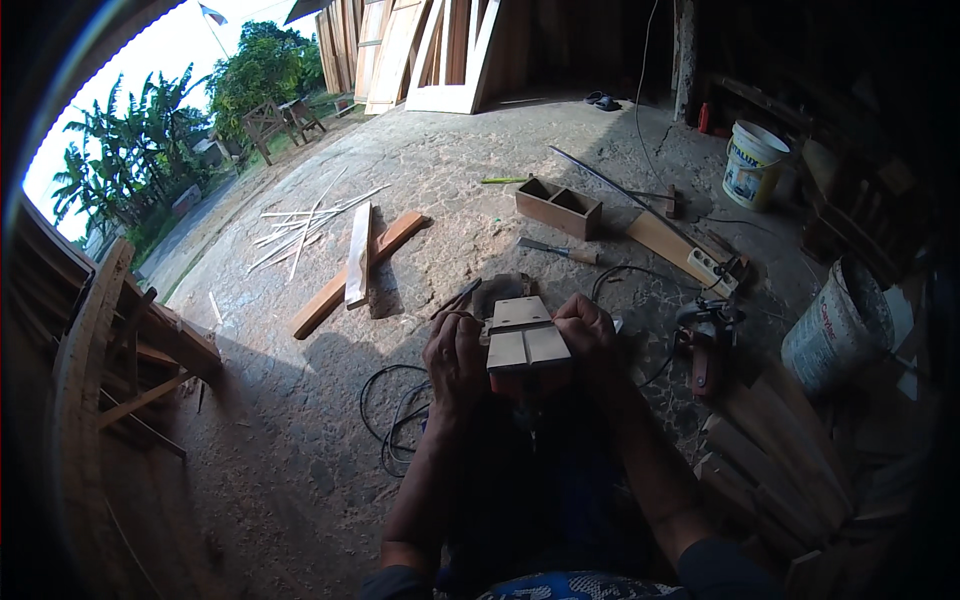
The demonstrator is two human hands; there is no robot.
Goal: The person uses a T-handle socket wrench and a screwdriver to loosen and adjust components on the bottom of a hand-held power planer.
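Observation:
Between my hands is what looks like an upturned electric planer (528, 346), with its pale, grooved sole plates facing up and a reddish body below, close to my lap. At its left side my left hand (454, 358) is closed, fingers curled against the edge beside the dark slot between the plates. On the opposite side my right hand (586, 332) is closed too, thumb and fingers pinched at the plate's edge. Whether a small part is also between the fingers is hidden. Just beyond the planer lies a dark, flat piece (500, 290) on the floor.
Ahead lie a chisel (572, 254), a two-part wooden box (558, 208), two boards (358, 262) and thin strips (305, 228). A dark power tool (706, 345), a long board (672, 250) and two buckets (752, 165) stand or lie right. A black cable (385, 412) loops left; lumber (780, 440) is stacked near right.

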